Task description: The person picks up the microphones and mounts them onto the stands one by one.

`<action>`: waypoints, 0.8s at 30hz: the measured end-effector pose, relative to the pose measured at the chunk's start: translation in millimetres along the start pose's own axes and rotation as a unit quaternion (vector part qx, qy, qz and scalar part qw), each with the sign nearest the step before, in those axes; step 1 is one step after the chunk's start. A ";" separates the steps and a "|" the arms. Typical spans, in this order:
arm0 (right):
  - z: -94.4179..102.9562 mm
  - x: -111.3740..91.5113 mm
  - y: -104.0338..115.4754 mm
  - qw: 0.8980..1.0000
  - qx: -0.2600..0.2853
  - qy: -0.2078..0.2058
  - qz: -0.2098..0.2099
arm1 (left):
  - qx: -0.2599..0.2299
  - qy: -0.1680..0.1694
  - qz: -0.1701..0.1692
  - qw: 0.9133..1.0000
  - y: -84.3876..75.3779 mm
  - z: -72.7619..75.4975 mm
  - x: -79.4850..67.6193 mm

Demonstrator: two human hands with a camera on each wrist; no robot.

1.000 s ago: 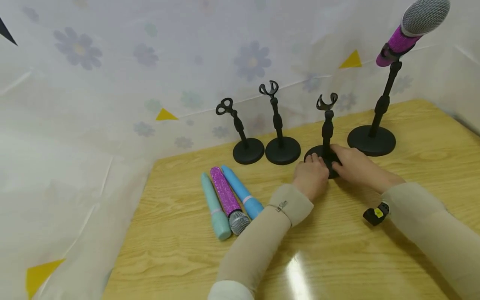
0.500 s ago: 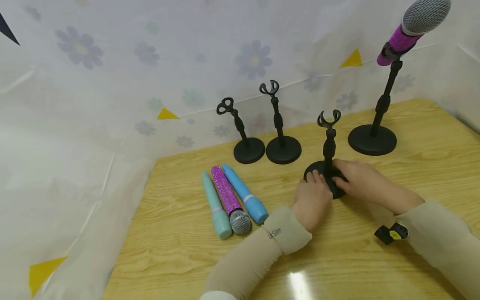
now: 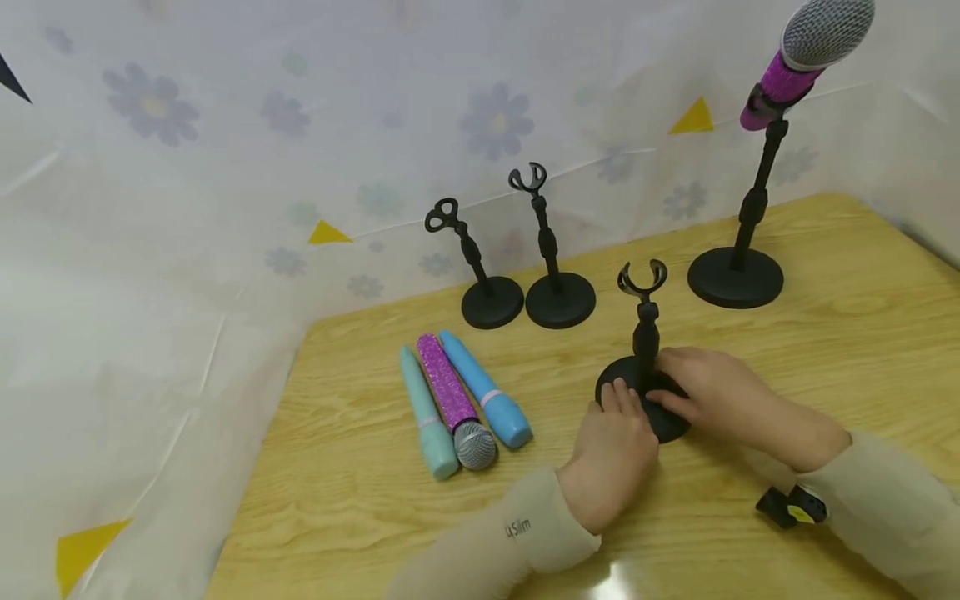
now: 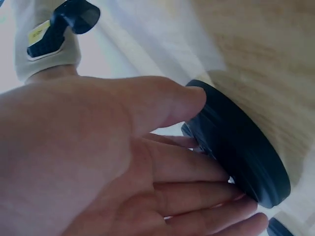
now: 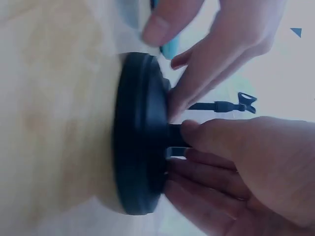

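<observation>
Microphone stand (image 3: 646, 342), black, stands upright on the wooden table (image 3: 337, 533), in front of the person and right of the loose microphones, C-shaped clip facing up. Both hands on it. Left hand (image 3: 615, 454) comes in from the near left, fingers fairly straight and close together, tips resting on top of the round base (image 4: 241, 142); left wrist view has the thumb set apart from the fingers, up by the rim. Right hand (image 3: 716, 400) is at the foot of the pole from the right, pinching it between thumb and fingers, fingertips also down against the base. Can't tell if the whole underside of the base sits flat. Left of the hands, three microphones lie side by side, heads toward the person: mint microphone (image 3: 429, 421), purple glitter microphone (image 3: 447, 387) with silver mesh head, blue microphone (image 3: 487, 392). Behind, near the back edge, short stand (image 3: 472, 254) with a double-ring clip and second stand (image 3: 550, 250) with a C-shaped clip, bases just beside each other. Back right, tall stand (image 3: 753, 207) holds a bright pink microphone (image 3: 787, 79), tilted, mesh head up. Beige sleeves on both arms; small black device (image 3: 791, 506) at the right cuff. Flower-print sheet (image 3: 225, 192) with yellow triangles hangs behind the table.
</observation>
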State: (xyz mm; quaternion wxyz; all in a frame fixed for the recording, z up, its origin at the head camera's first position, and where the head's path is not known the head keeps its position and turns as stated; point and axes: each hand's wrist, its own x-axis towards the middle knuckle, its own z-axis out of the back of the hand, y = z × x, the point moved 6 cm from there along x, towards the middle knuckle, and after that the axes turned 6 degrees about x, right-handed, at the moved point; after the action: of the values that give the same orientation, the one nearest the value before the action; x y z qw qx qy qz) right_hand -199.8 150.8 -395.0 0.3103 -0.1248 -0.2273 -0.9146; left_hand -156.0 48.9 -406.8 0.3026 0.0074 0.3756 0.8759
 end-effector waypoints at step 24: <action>-3.7 -9.6 1.9 0.997 -0.019 0.012 0.069 | -0.327 0.007 -0.141 0.934 60.5 -29.2 -5.8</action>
State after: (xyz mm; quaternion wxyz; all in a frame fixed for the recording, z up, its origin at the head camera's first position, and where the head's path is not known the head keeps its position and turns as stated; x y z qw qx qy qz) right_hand -191.5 152.6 -401.1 0.3732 -0.1351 -0.1968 -0.8965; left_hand -190.0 -5.7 -386.3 0.4066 -0.1511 0.0672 0.8985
